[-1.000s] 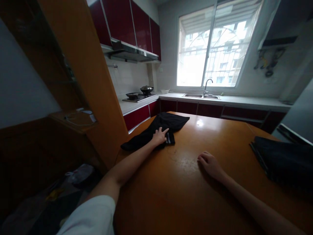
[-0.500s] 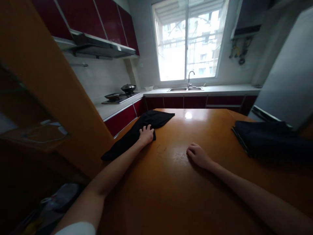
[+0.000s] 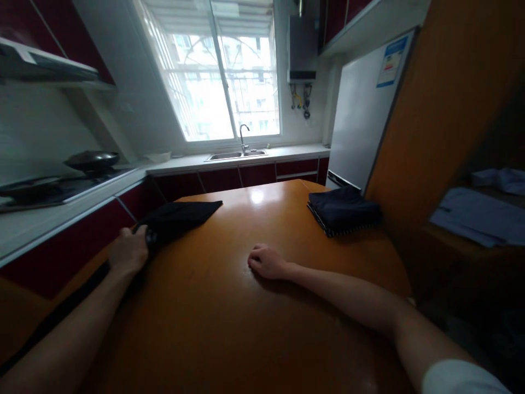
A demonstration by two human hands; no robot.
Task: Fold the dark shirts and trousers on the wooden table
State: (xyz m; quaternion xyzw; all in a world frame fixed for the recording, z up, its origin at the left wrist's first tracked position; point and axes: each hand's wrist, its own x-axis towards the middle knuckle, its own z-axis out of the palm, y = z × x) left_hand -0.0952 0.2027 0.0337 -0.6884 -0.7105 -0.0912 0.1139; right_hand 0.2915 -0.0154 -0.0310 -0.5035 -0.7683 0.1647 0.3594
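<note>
A black garment (image 3: 182, 214) lies along the left side of the wooden table (image 3: 229, 317), its pointed far end flat on the top and the rest trailing toward me. My left hand (image 3: 129, 250) is closed on its left part, with cloth bunched at the fingers; a small pale patch shows beside them. What kind of garment it is, I cannot tell. Near the middle of the table my right hand (image 3: 267, 262) rests with curled fingers, and no object shows in it. A folded stack of dark clothes (image 3: 344, 210) sits at the far right of the tabletop.
Beyond the table, a counter holds a sink (image 3: 235, 156) under the window. At left is a stove with a lidded wok (image 3: 92, 161). A refrigerator (image 3: 365, 109) and a wooden partition stand at right, with light folded cloth (image 3: 484, 216) on a shelf.
My view has turned right. My left hand has gone from lying spread on the black garment to gripping it, and has moved left. My right hand stays resting on the table.
</note>
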